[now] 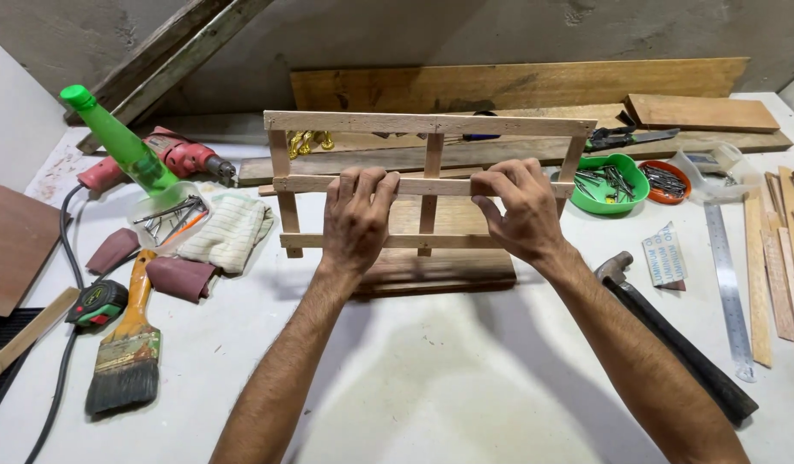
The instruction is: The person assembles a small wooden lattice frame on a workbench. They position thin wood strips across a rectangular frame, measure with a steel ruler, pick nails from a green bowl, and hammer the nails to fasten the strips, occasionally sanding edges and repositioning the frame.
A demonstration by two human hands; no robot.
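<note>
Both hands (355,219) (521,210) grip pale slatted wood frame (427,125) — upright, unfinished.

From my remote seat I see only my two forearms and hands. My left hand (355,222) and right hand (519,210) are bare: no gloves, rings or watch. Both forearms are uncovered to the frame's bottom edge; any sleeves probably sit higher, out of view.
</note>
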